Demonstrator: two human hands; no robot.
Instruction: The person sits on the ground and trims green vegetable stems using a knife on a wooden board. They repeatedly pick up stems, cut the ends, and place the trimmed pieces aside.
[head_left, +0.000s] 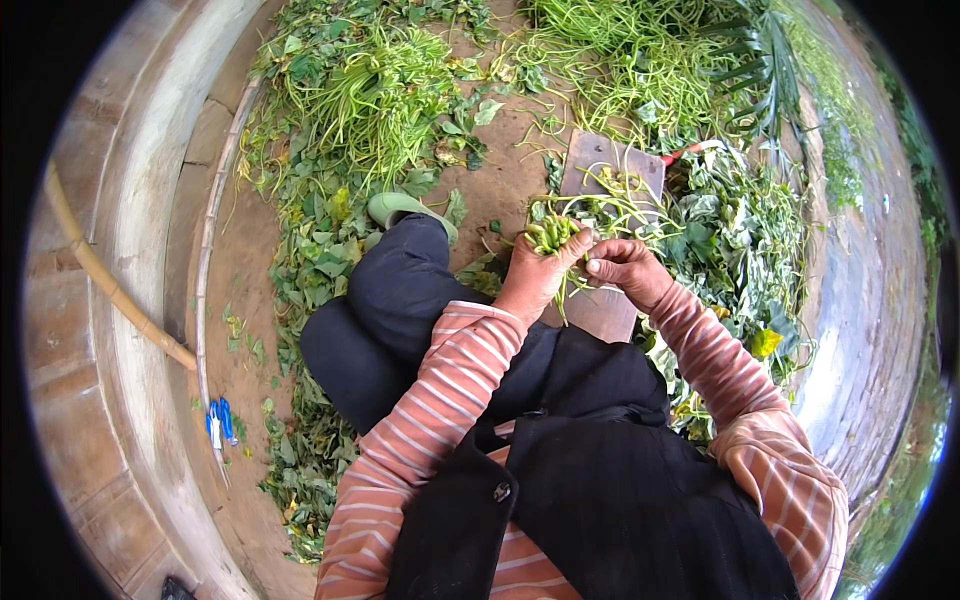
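Observation:
My left hand (531, 274) is closed around a bunch of green leaf stems (551, 234), its cut or broken ends facing up. At the bunch's right side, my right hand (630, 271) pinches thumb and forefinger together on what looks like a thin stem at the bunch. A few stems hang below my left hand. Under and beyond both hands lies a flat brown board (600, 311), with loose pale green stems (619, 187) strewn across its far part.
Heaped stems (382, 97) lie far left, with more stems (637, 67) far right. Stripped leaves (735, 217) pile up right of the board, near a red-handled tool (682, 152). Leaves (322, 262) also line my left side. A bamboo pole (214, 195) and blue-and-white packet (220, 424) lie further left.

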